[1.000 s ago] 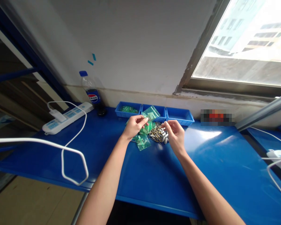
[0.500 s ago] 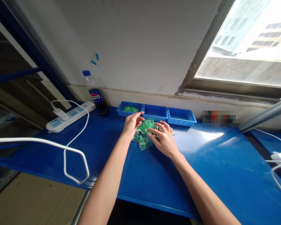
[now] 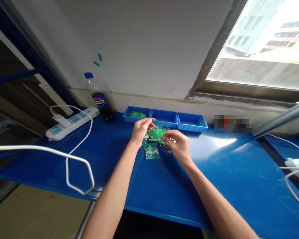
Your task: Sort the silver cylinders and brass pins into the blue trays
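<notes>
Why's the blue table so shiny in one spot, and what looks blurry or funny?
Head view: white glare right of the right hand on the blue table, probably light from the window; head view: outside is partly washed out; head view: a pixelated patch hides something; head view: the green packets lack fine detail.

Three bins (image 3: 192,128) stand in a row at the rear of the desk (image 3: 164,192). The leftmost bin (image 3: 131,119) holds packets (image 3: 137,114). In front of the row, plastic bags (image 3: 155,132) lie between the left hand (image 3: 140,131) and the right hand (image 3: 179,144) (metal pins (image 3: 165,146) adjoin at right). Left of the bins: cola bottle (image 3: 98,98), then power strip (image 3: 77,121).
</notes>
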`<action>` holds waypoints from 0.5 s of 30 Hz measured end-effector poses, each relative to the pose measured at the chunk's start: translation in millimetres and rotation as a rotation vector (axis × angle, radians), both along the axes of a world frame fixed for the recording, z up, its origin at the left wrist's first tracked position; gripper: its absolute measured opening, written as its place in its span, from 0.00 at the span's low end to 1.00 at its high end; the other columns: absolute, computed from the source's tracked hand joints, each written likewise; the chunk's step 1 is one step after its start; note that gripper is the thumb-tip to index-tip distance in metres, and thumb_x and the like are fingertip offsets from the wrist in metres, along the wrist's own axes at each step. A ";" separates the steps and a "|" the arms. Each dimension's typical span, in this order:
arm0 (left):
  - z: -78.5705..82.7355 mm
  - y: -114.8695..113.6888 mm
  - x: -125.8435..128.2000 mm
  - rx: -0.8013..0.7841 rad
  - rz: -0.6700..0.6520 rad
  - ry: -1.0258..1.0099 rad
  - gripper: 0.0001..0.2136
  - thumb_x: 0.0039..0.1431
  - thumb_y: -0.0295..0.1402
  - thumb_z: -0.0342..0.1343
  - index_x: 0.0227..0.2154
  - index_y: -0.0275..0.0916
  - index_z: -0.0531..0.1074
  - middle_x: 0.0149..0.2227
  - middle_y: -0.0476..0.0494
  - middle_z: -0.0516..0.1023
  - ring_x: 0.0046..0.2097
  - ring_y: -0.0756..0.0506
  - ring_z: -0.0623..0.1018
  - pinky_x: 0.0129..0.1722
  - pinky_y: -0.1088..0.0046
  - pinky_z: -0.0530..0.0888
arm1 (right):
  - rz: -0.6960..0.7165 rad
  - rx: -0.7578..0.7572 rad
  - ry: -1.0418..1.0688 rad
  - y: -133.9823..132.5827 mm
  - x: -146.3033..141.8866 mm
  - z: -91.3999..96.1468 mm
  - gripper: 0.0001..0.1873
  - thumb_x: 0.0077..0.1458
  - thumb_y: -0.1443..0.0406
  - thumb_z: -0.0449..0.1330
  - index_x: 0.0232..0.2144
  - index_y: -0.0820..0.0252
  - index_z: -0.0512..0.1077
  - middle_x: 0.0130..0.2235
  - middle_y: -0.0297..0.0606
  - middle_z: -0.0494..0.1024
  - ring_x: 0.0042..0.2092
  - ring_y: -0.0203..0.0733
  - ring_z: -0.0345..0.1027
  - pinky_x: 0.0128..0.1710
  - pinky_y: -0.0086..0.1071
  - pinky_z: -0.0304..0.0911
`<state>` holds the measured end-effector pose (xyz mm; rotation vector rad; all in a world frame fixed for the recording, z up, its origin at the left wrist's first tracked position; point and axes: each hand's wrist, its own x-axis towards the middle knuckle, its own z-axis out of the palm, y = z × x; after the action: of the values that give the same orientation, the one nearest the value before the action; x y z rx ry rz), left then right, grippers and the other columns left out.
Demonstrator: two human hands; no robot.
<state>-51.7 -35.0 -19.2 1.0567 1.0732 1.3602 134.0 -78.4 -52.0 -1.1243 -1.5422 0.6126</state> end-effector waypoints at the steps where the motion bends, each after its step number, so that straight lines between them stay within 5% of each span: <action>1: 0.5 -1.0 1.2 0.040 -0.010 0.049 0.13 0.58 0.41 0.63 0.39 0.36 0.84 0.31 0.42 0.82 0.30 0.51 0.75 0.29 0.77 0.67 | 0.006 -0.038 0.091 -0.6 0.1 2.3 0.08 0.57 0.57 0.67 0.33 0.54 0.81 0.39 0.41 0.83 0.40 0.47 0.78 0.43 0.42 0.76; 7: 3.0 -10.0 9.7 0.202 -0.082 0.296 0.13 0.53 0.39 0.70 0.39 0.39 0.84 0.40 0.40 0.85 0.39 0.44 0.80 0.37 0.73 0.73 | -0.035 -0.081 0.372 3.3 12.0 9.1 0.11 0.51 0.56 0.71 0.32 0.56 0.79 0.35 0.38 0.83 0.39 0.47 0.79 0.43 0.43 0.76; 15: 2.7 -18.1 11.1 0.218 -0.364 0.394 0.15 0.60 0.43 0.64 0.24 0.38 0.78 0.25 0.45 0.79 0.26 0.48 0.74 0.27 0.73 0.67 | -0.060 -0.086 0.504 11.3 25.5 3.3 0.15 0.48 0.57 0.75 0.36 0.56 0.77 0.36 0.37 0.81 0.40 0.45 0.78 0.43 0.41 0.74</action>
<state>-40.6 -53.1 -16.5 1.6442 0.9607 1.0109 159.5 -67.0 -48.6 -0.9805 -1.0547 0.8533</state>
